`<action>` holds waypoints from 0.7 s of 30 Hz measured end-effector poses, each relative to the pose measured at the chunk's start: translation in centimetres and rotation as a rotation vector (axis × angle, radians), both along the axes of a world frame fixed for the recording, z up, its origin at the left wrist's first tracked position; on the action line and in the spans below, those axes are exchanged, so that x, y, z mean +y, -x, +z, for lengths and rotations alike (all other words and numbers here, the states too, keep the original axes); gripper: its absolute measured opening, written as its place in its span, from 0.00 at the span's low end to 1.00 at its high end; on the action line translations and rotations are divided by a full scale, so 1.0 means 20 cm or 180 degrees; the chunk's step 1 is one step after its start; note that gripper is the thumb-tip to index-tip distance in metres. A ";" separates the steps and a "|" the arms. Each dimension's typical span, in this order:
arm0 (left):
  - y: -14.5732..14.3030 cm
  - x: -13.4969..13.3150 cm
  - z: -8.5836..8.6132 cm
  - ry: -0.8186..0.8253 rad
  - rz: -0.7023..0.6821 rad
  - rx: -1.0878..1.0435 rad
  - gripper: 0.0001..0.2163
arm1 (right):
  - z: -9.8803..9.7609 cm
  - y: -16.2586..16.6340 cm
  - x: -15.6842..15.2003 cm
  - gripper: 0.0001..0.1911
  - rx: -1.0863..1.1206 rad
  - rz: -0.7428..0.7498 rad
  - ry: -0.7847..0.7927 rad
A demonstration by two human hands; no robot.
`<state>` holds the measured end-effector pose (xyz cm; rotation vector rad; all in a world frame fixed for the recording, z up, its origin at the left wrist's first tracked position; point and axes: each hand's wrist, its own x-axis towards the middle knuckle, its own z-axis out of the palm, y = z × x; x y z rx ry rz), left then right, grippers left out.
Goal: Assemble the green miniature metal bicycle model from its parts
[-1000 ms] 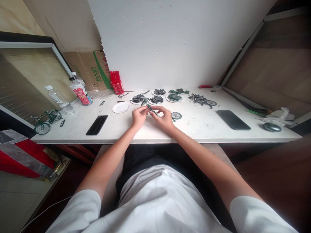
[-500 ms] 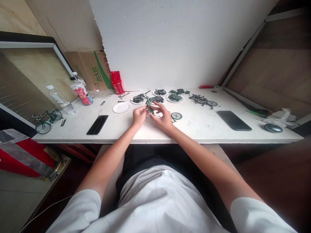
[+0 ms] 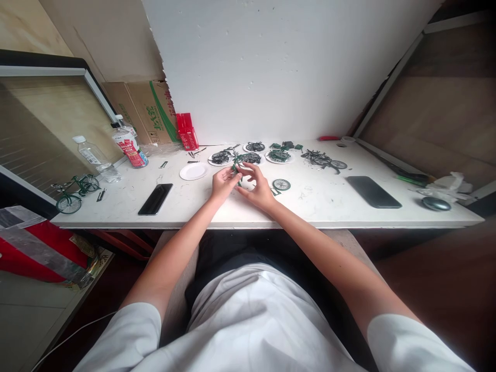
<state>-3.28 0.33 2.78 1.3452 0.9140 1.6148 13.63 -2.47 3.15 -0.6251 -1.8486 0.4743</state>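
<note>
Left hand [image 3: 223,184] closed around green bicycle part [image 3: 235,163], more upright than a second ago; right hand [image 3: 259,190], grip unclear.

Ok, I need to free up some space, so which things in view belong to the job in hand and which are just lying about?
Likely for the job:
held green miniature bicycle piece
loose spoked wheel
bicycle parts on white plates
perhaps the assembled miniature bicycle

Seemingly just lying about:
black smartphone
plastic bottles
red box
cardboard box
computer mouse
</note>
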 end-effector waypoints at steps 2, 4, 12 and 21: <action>0.00 0.02 -0.02 0.0039 0.0107 -0.0016 0.22 | 0.00 0.00 0.00 0.40 -0.0044 0.0042 0.0034; 0.01 0.04 -0.03 0.0077 0.0194 -0.0039 0.20 | 0.00 0.01 -0.01 0.40 -0.0063 0.0095 0.0042; 0.01 0.04 -0.03 0.0019 0.0256 -0.0016 0.18 | 0.00 0.02 -0.03 0.33 0.0022 0.0066 0.0194; 0.01 0.02 -0.02 -0.0112 0.0277 0.0128 0.16 | 0.01 0.02 -0.04 0.31 0.0040 0.0090 0.0282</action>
